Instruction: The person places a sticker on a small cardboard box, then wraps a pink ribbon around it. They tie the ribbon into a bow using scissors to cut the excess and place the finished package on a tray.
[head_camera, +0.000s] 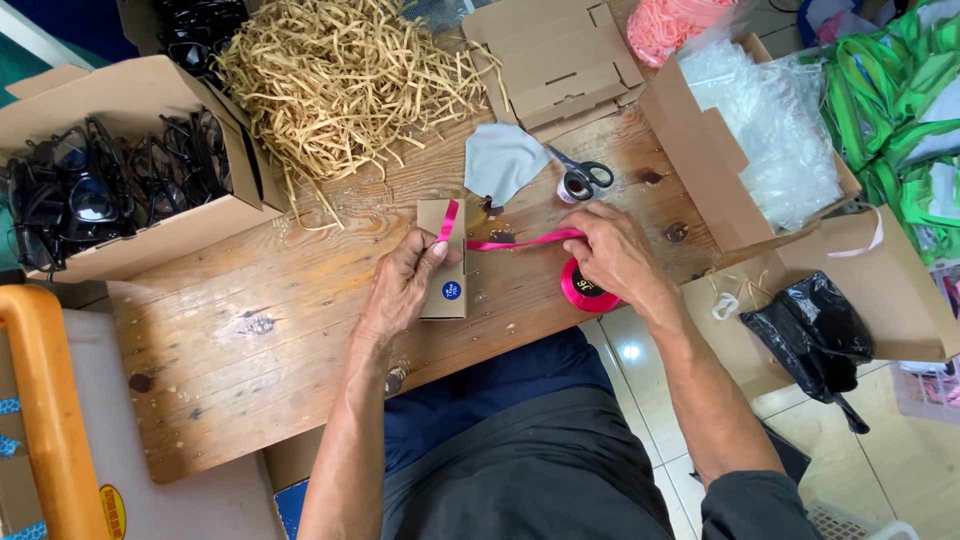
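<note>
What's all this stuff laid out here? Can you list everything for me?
small box: one, brown card with a round blue sticker, table centre, under the left hand
ribbon: one strand, pink, from box to right hand
ribbon spool: one, pink, table edge
scissors: one pair, dark handles, beside a grey cloth
paper shreds: one heap, tan, table top
glasses box: one, brown, full of black glasses, left
flat cartons: a stack, brown, top
bag box: one, brown, clear plastic bags inside, right
wooden table: one, brown
left hand: holding the small box
right hand: pulling the ribbon
</note>
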